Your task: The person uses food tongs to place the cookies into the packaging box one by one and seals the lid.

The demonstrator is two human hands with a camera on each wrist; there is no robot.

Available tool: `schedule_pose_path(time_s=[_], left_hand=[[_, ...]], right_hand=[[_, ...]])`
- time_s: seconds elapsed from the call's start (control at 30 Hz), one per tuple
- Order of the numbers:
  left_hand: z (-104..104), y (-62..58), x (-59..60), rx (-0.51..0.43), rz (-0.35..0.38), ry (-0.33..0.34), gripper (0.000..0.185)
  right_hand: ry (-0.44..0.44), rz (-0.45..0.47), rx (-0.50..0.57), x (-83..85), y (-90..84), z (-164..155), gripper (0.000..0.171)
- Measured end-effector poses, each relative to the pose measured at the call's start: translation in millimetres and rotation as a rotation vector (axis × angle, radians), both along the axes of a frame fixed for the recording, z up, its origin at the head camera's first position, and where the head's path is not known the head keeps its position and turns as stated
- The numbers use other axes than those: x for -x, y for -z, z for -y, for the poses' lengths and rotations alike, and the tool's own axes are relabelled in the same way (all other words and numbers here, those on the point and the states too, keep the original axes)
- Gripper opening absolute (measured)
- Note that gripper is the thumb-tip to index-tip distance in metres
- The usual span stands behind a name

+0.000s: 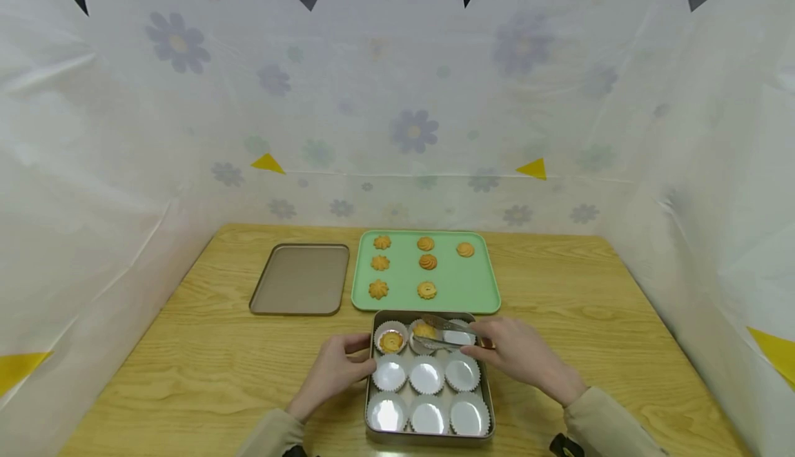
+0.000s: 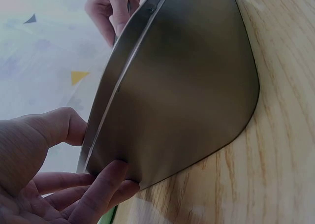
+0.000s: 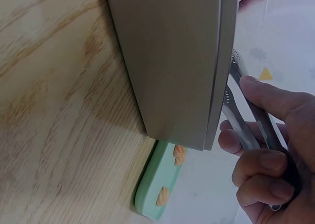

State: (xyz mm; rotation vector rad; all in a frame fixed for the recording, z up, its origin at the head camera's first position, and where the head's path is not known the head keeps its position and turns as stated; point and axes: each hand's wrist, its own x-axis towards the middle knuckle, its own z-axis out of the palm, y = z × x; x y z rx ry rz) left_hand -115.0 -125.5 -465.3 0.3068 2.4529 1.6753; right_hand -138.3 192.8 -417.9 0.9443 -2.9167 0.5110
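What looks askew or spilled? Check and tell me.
Nothing stands out: the cookies on the green tray lie in columns, the cups sit in rows inside the metal tin, and I see no spill.

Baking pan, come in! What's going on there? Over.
Left hand touching baking pan. Right hand holding metal tongs. Two cookies in cupcake liners, seven liners bare. Tongs partly hiding back-middle cookie.

Bright head cam, dim wrist cams
Glare pops on the shiny silver-white round fluted cups (image 1: 426, 377) inside the grey-brown rectangular metal pan (image 1: 430, 438); white flower-print plastic sheeting (image 1: 360, 91) beyond it looks kinda hazy.
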Motion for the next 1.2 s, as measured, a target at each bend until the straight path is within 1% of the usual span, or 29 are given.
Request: schedule_pose_path(time_s=[0.3, 0.47, 0.63, 0.73, 0.83, 0.93, 1.03, 1.2], left_hand=[[0.8, 1.2, 0.6, -0.015, 0.006, 0.009, 0.058], [0.7, 0.7, 0.6, -0.011, 0.008, 0.007, 0.058], [1.3, -0.4, -0.2, -0.019, 0.002, 0.005, 0.057], [1.5, -0.7, -0.5, -0.037, 0.001, 0.006, 0.057], [1.1, -0.8, -0.4, -0.037, 0.005, 0.006, 0.057], [0.9, -0.4, -0.2, -0.017, 0.011, 0.002, 0.058], [0.8, -0.2, -0.3, -0.003, 0.01, 0.001, 0.058], [0.9, -0.1, -0.5, -0.001, 0.005, 0.002, 0.058]], right_hand=[[0.01, -0.003, -0.045, 0.7, -0.9, 3.9, 0.025], [0.024, -0.011, -0.067, 0.0, -2.5, 6.6, 0.027], [0.027, -0.009, -0.064, -0.7, -3.3, 7.9, 0.023], [0.022, 0.009, -0.045, -0.5, -2.8, 7.1, 0.026], [0.018, 0.047, -0.004, 0.5, -2.0, 4.9, 0.032], [0.011, 0.094, 0.049, 1.4, 0.4, 2.0, 0.033], [-0.003, 0.151, 0.125, 3.7, 4.5, -1.8, 0.035], [-0.057, 0.242, 0.276, 9.1, 11.0, -8.0, 0.033]])
